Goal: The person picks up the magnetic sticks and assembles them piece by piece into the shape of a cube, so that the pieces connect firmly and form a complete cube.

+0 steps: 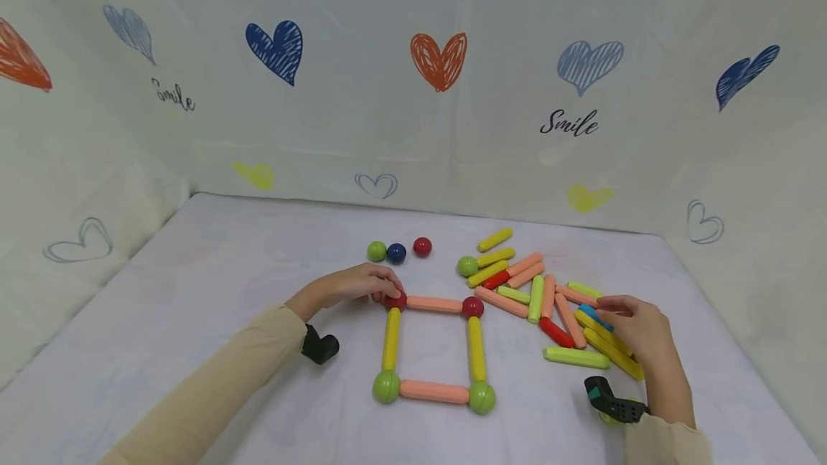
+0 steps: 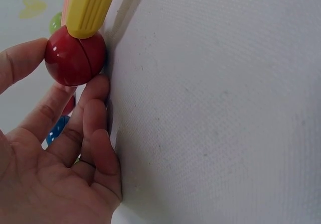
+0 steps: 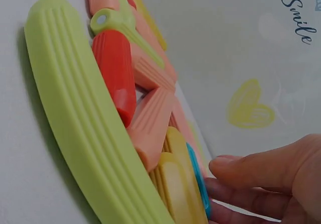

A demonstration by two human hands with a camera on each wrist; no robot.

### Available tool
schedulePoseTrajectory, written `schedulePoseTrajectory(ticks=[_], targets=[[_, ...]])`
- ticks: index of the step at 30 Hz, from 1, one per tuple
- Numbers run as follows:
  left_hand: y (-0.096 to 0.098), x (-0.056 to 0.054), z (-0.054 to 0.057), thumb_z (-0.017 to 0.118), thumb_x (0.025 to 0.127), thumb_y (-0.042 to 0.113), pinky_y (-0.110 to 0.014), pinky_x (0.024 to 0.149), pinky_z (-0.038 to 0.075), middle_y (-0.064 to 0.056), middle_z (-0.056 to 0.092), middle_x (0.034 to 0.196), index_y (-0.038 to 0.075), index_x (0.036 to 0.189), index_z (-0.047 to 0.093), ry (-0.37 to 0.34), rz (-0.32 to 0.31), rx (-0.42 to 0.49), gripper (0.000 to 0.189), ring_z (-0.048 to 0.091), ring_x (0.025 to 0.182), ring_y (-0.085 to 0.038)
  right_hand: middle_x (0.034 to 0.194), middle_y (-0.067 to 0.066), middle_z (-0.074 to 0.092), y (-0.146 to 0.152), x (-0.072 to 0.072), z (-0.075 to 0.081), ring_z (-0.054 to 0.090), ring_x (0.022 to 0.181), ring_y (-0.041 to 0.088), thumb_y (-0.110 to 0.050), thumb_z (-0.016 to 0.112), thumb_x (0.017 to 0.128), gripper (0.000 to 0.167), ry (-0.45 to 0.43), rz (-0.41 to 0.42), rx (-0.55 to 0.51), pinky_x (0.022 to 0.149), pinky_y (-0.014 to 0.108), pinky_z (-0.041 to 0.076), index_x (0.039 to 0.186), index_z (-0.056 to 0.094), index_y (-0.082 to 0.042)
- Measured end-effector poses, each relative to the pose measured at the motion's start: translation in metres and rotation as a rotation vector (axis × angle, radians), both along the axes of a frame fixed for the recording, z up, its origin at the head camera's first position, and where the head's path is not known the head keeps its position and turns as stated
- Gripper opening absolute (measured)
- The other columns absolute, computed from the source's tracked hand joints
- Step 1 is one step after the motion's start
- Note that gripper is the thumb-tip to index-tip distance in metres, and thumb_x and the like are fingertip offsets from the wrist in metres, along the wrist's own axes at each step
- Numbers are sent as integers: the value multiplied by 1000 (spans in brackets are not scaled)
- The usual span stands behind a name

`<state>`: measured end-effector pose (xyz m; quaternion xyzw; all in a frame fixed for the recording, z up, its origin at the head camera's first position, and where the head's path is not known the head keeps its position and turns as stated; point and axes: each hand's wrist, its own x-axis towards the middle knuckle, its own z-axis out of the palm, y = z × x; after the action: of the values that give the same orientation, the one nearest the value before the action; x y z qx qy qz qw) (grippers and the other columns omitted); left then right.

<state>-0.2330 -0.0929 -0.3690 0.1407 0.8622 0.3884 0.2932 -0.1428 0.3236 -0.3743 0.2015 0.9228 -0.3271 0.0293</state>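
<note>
Thumb and fingers of my left hand (image 1: 352,284) pinch a red ball (image 2: 70,61) at the far left corner of a square of magnetic sticks and balls. A yellow stick (image 1: 390,339) and a pink stick (image 1: 434,304) meet at that ball. Another red ball (image 1: 473,308) and two green balls (image 1: 386,387) make the other corners, with a yellow stick (image 1: 476,350) and a pink stick (image 1: 434,392) between them. Over the right of a loose stick pile, my right hand (image 1: 639,325) has its fingertips right at a blue stick (image 3: 201,186), thumb and fingers apart.
Loose green (image 1: 377,250), blue (image 1: 396,253) and red balls (image 1: 423,247) lie behind the square. Yellow, pink, red and green sticks spread at the right, a light green stick (image 1: 575,357) nearest. One green ball (image 1: 468,266) touches a yellow stick. A heart-print cloth hangs behind.
</note>
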Motion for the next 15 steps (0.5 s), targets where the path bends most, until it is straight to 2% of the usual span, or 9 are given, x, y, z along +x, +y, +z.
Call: schedulePoseTrajectory(ticks=[2, 4, 5, 11, 15], targets=[[0, 0, 0, 57, 88, 29, -24, 72, 41, -1, 61, 91, 14, 105, 65, -2, 2, 0, 24, 51, 83, -16, 122, 29, 52, -4, 3, 3, 50, 101, 38, -17, 56, 92, 37, -14, -13, 2, 78, 41, 49, 123, 54, 2], [0, 0, 0, 57, 88, 29, -24, 72, 41, -1, 61, 91, 13, 105, 65, -1, 2, -1, 24, 51, 84, -16, 123, 31, 49, -4, 3, 3, 49, 103, 39, -16, 56, 92, 38, -36, -20, -12, 88, 49, 45, 124, 53, 5], [-1, 0, 0, 57, 88, 29, -24, 72, 41, -1, 61, 91, 13, 105, 65, -2, 2, -1, 25, 51, 84, -16, 124, 31, 48, -4, 3, 2, 48, 103, 39, -15, 56, 92, 38, -46, -26, -9, 89, 50, 44, 124, 53, 5], [0, 0, 1, 56, 88, 28, -25, 73, 42, -1, 61, 92, 13, 105, 65, -3, 1, -2, 25, 51, 84, -16, 126, 32, 44, 1, -1, -5, 47, 101, 38, -19, 54, 94, 39, -115, -46, -2, 90, 51, 43, 125, 52, 5], [0, 0, 1, 56, 88, 28, -25, 74, 42, -1, 61, 92, 13, 105, 65, -3, 3, -8, 24, 51, 84, -16, 125, 34, 44, 0, -3, -4, 47, 100, 39, -17, 50, 95, 39, -139, -13, 14, 90, 52, 43, 125, 49, 9]])
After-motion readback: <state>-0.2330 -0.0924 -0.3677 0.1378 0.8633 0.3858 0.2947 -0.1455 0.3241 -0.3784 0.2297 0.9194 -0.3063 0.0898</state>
